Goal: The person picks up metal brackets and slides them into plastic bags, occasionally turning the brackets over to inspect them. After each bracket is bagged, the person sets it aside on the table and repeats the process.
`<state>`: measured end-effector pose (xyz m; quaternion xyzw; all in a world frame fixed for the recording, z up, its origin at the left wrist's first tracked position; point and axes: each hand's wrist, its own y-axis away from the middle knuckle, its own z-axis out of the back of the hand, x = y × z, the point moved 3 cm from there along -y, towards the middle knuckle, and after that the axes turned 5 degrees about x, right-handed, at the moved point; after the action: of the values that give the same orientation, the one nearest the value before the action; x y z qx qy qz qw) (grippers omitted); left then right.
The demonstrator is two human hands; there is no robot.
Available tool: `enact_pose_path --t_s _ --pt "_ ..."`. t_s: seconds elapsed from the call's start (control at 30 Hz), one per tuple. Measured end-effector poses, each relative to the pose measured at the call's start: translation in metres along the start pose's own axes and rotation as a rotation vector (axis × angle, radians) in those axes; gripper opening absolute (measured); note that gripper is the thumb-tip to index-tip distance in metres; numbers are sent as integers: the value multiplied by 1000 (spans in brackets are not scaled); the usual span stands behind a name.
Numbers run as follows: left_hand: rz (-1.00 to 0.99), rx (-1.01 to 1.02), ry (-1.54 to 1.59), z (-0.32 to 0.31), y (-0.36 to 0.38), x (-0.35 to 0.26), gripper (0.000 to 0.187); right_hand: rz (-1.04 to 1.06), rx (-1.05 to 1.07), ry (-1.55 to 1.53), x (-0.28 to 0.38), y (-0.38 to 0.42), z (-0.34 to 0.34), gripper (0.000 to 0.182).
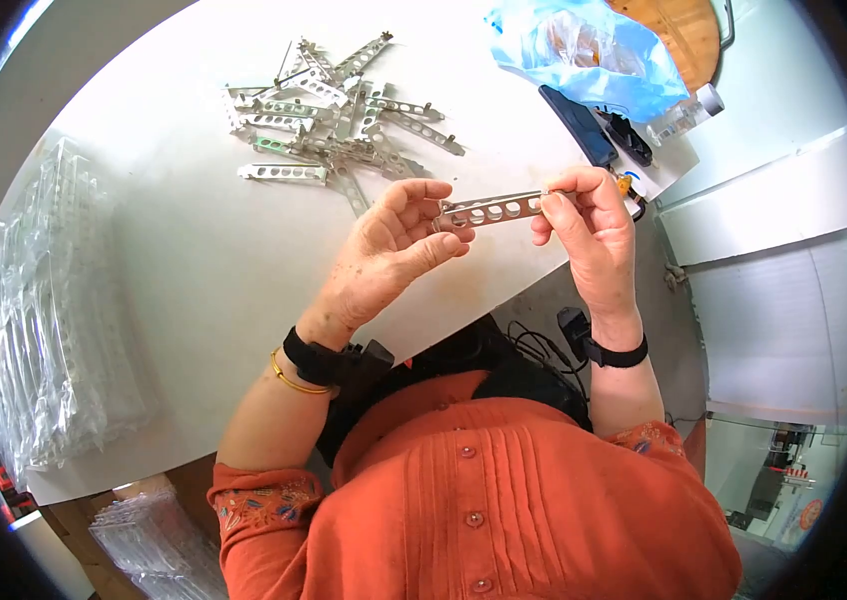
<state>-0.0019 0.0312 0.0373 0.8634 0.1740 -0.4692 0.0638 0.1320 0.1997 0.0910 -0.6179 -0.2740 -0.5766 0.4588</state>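
A slim silvery metal bracket (494,211) with a row of round holes is held up above the near edge of the table. My right hand (589,225) pinches its right end between thumb and fingers. Around the bracket's left end, my left hand (399,230) is loosely curled, thumb and index finger apart; whether its fingertips touch the metal is hard to tell. Beyond my hands, a loose pile of similar metal brackets (286,173) lies on the white table (194,260), several of them crossing over one another.
Clear plastic packaging (49,320) is stacked along the table's left side, with more plastic packs (159,540) below. At the far right are a blue plastic bag (534,45), a round wooden board (679,30), a dark phone (579,125) and a clear bottle (679,120). Black cables (544,350) hang beneath the edge.
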Motion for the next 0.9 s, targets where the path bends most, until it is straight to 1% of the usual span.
enact_pose_path --t_s 0.17,0.33,0.47,0.53,0.63,0.7,0.73,0.8,0.83,0.87,0.9 --pt "-39 -5 -2 2 0 -2 47 55 18 2 0 3 0 13" --pt "-53 7 21 2 0 -3 43 27 13 -8 0 3 0 14" --pt "-89 -6 17 5 1 -1 36 32 10 -9 -1 3 -1 14" --pt "-100 -10 14 6 1 -2 33 -15 38 4 -3 4 -2 14" --pt "-148 -62 -81 6 1 -4 30 -35 80 26 -5 6 -4 14" --pt "-186 -166 -179 5 2 -7 22 -34 77 25 -4 7 -9 13" --pt "-185 -161 -182 3 3 -9 22 -34 76 24 -3 7 -10 12" --pt "-101 -215 -404 2 4 -13 12 -64 75 76 -4 9 -8 11" --pt "-104 -203 -413 3 6 -13 12 -92 77 128 -6 9 -7 11" --pt "-101 -233 -552 5 7 -12 9 -67 60 131 -7 8 -6 11" --pt "-109 -259 -691 5 5 -13 8 -86 92 190 -11 9 -6 10"
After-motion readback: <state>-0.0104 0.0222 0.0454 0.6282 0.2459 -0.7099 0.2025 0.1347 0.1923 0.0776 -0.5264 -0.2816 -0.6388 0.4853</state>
